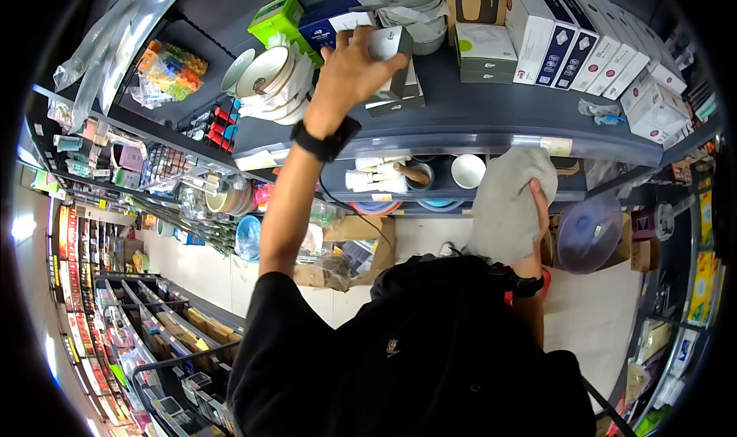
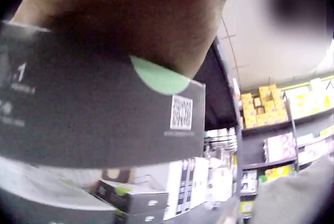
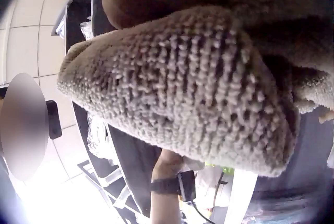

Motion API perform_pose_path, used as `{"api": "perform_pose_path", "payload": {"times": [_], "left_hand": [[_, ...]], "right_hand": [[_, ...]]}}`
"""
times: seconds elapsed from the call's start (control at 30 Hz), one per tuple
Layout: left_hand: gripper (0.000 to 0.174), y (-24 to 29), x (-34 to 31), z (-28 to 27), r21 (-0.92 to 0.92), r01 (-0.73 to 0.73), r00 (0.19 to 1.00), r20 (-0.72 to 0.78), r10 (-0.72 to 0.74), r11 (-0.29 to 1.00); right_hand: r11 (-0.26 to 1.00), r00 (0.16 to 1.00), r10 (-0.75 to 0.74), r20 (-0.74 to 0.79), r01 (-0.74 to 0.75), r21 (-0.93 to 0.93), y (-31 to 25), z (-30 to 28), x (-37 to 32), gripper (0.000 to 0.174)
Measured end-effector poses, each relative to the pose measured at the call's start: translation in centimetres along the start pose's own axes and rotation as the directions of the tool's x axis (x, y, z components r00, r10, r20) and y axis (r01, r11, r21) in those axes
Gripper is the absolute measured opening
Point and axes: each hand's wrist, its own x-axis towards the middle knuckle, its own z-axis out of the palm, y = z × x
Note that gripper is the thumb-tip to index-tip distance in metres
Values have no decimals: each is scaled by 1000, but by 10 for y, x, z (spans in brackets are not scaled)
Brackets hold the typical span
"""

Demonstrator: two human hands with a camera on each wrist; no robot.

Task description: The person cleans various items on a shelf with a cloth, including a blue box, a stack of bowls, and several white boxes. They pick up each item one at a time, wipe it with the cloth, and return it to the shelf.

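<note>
My left hand (image 1: 349,69) reaches over the shelf and grips a small carton (image 1: 386,44), thumb on one side and fingers across the other. In the left wrist view this carton (image 2: 94,114) shows a dark grey side with a green half-circle and a QR code. Beneath it in the head view sits another dark box (image 1: 399,103). Out in front of the shelf edge, my right hand (image 1: 540,214) holds a folded grey cloth (image 1: 503,207). The cloth (image 3: 172,93) looks thick and nubbly in the right wrist view and hides most of that hand.
Stacked bowls wrapped in paper (image 1: 269,80) stand left of the carton, more bowls (image 1: 414,3) behind it. A green box (image 1: 278,19) is at the back. White boxes (image 1: 599,42) line the shelf's right. A clear price rail (image 1: 445,145) runs along the front edge.
</note>
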Motion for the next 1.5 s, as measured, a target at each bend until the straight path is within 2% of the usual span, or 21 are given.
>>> {"api": "perform_pose_path", "payload": {"times": [0.07, 0.2, 0.27, 0.37, 0.4, 0.43, 0.5, 0.63, 0.7, 0.73, 0.8, 0.83, 0.9, 0.97, 1.0, 1.07, 1.2, 1.23, 1.27, 1.37, 1.5], "left_hand": [[84, -13, 16, 15, 82, 33, 999, -25, -31, 996], [94, -20, 31, 36, 196, 186, 978, 55, -200, 963], [99, -25, 35, 34, 228, 218, 972, 39, -233, 949], [104, -45, 38, 9, 177, 78, 942, 310, -130, 981], [103, -42, 27, 0, 335, -27, 942, 324, -88, 942], [103, -58, 24, -6, 286, -189, 905, 423, 53, 939], [100, -86, 21, 1, 109, -336, 888, 368, 276, 936], [94, -74, 1, 4, 148, -291, 938, 239, 251, 945], [91, -47, -11, 23, 422, 37, 990, -138, 23, 906], [97, -41, -17, 36, 423, 65, 947, -313, 79, 904], [100, -37, -27, 39, 425, 30, 940, -319, 119, 905], [102, -35, -30, 40, 426, -13, 929, -328, 168, 904], [97, -28, -33, 36, 363, -43, 949, -277, 151, 931], [90, -36, -28, 40, 309, -124, 925, -307, 222, 943], [78, -37, -21, 35, 55, -79, 979, -186, 88, 995], [73, -51, -6, 37, 31, -149, 967, -203, 152, 988], [59, -71, 6, 33, -57, -304, 942, -165, 291, 951], [58, -76, 5, 30, -143, -360, 931, -117, 345, 922], [58, -79, 5, 27, -270, -282, 958, -23, 286, 921], [61, -94, 8, 30, -454, -279, 947, 15, 320, 846], [58, -93, 7, 30, -516, -292, 930, 42, 364, 805]], "right_hand": [[995, 997, -81, 7, 82, -60, 4, -8, 1, 46], [999, 999, -39, -8, 39, 4, 7, -20, -3, 46], [988, 990, -119, -70, 111, -106, 6, -22, -7, 48], [984, 995, -64, -70, 51, -170, -7, -20, -20, 48], [977, 996, -59, -66, 44, -208, -12, -21, -23, 48], [977, 996, -58, -65, 43, -207, -15, -29, -24, 48], [906, 980, -196, 34, 194, -375, -21, -48, -24, 50], [681, 905, -386, 178, 410, -607, -26, -74, -18, 51], [603, 873, -435, 220, 464, -649, -32, -83, -13, 52], [589, 866, -445, 228, 475, -653, -36, -85, -10, 52], [588, 864, -448, 229, 478, -653, -38, -78, -6, 53], [684, 899, -399, 182, 424, -593, -42, -73, -2, 50], [770, 932, -338, 132, 355, -530, -48, -62, -2, 48], [979, 980, -191, 53, 194, -63, -51, -54, 2, 46], [980, 981, -187, 50, 190, -61, -51, -55, 5, 46], [915, 966, -254, 37, 252, -316, -50, -59, 12, 50], [785, 917, -399, 17, 351, -510, -46, -80, 23, 51], [583, 851, -482, 210, 490, -648, -46, -84, 23, 56], [340, 763, -500, 410, 609, -717, -47, -88, 24, 71], [280, 748, -506, 429, 613, -739, -49, -103, 34, 74], [378, 787, -503, 358, 573, -727, -51, -106, 41, 73]]}}
